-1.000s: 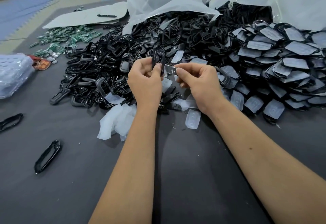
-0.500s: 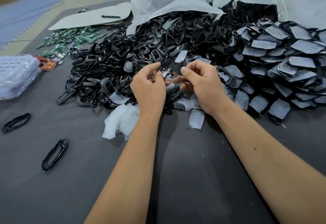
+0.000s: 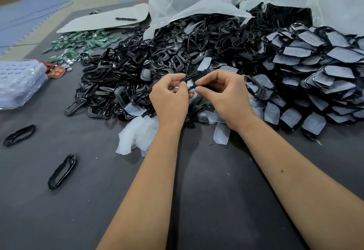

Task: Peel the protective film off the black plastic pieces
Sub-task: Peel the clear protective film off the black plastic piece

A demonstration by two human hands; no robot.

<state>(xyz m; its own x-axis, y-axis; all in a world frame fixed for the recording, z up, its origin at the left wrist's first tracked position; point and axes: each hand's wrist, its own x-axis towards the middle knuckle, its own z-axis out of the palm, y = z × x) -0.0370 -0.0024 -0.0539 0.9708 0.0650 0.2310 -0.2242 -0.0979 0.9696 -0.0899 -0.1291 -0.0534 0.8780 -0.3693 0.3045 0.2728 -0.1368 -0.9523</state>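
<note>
While pinched between them, black piece (image 3: 190, 81): left hand (image 3: 170, 100), right hand (image 3: 226, 94)

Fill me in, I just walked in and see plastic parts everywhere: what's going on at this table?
A person is peeling protective film off black plastic pieces. Both hands, left hand and right hand, pinch one small black piece between them above the grey table. Behind lies a heap of bare black frames; to the right, a stack of film-covered pieces. Crumpled peeled film sits beside the left wrist.
</note>
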